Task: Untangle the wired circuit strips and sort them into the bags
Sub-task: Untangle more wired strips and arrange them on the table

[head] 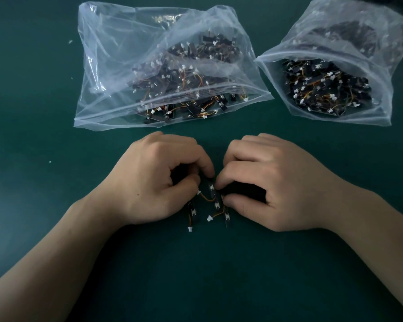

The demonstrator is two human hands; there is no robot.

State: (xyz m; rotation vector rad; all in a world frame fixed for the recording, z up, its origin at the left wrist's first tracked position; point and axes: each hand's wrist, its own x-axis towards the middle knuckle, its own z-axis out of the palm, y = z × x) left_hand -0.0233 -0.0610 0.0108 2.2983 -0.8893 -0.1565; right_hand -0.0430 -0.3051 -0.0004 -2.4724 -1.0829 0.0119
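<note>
the worktop is a dark green surface that fills the view.

a larger bag of clear plastic lies flat toward the far edge, left of centre, with its zip band facing the near edge. it holds a loose heap of black strips with orange wires and white plugs, massed in its right half. whether the zip band is sealed cannot be told.

a smaller bag of the same plastic lies at the far right corner, apart from the larger bag. its mouth gapes toward the near edge and shows a dense heap of the same parts.

the left hand and the right hand rest at the centre of the worktop, near the larger bag's zip band, with both forearms reaching in from the near edge. both hands have curled fingers, and thumb and forefinger of each pinch the same item from opposite sides.

the cluster of wired circuit strips lies between the two hands at the centre of the worktop, outside both bags. one strip trails below the left hand and another strip below the right hand. an orange wire loops between them.

two white plugs lie at the wire ends on the worktop.

white specks lie toward the left edge.
</note>
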